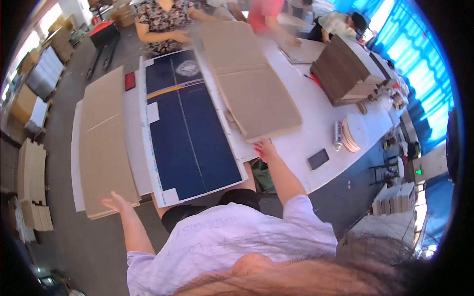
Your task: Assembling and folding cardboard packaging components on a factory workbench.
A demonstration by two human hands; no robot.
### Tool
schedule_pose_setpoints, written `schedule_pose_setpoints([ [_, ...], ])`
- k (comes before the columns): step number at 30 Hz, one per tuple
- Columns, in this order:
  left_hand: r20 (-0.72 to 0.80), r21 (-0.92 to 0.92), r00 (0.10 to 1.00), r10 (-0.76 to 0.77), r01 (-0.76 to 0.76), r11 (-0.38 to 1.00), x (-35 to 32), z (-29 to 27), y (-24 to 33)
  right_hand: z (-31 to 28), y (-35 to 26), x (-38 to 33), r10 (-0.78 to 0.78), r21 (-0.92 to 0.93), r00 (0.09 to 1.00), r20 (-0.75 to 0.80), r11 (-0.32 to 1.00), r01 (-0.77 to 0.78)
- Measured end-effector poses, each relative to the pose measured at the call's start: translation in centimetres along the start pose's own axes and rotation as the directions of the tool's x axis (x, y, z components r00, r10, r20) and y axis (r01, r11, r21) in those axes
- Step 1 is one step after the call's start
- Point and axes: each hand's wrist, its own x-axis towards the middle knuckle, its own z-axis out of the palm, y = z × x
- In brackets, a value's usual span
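Note:
A dark blue printed sheet (192,135) with white margins and a yellow band lies lengthwise on the white table before me. Left of it is a stack of long brown cardboard sheets (106,143). My left hand (117,202) is at that stack's near end, open, fingers stretched out over the corner. On the right, a second cardboard stack (254,91) lies slanted, reaching toward the far side. My right hand (265,150) is at its near edge, fingers apart and seemingly touching the edge. Neither hand is closed round a sheet.
Across the table (296,116) stand several people, one in a flowered top (163,22). A red phone-like object (130,81) lies at the left. On the right are a dark phone (318,159), a spray can (338,135), a tape roll (351,135) and stacked brown boards (340,71).

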Motion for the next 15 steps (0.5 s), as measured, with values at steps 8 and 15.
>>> schedule_pose_setpoints([
  [8,0.929,0.268,0.029,-0.370,0.638,0.722,-20.1,19.4,7.9,0.9,-2.7,1.6,-0.009,-0.009,0.983,-0.182,1.000,0.008],
  [15,0.817,0.554,-0.364,-0.447,0.711,0.433,-30.9,29.8,14.3,3.0,-7.6,-5.4,-0.441,-0.055,0.896,-0.048,0.897,0.438],
])
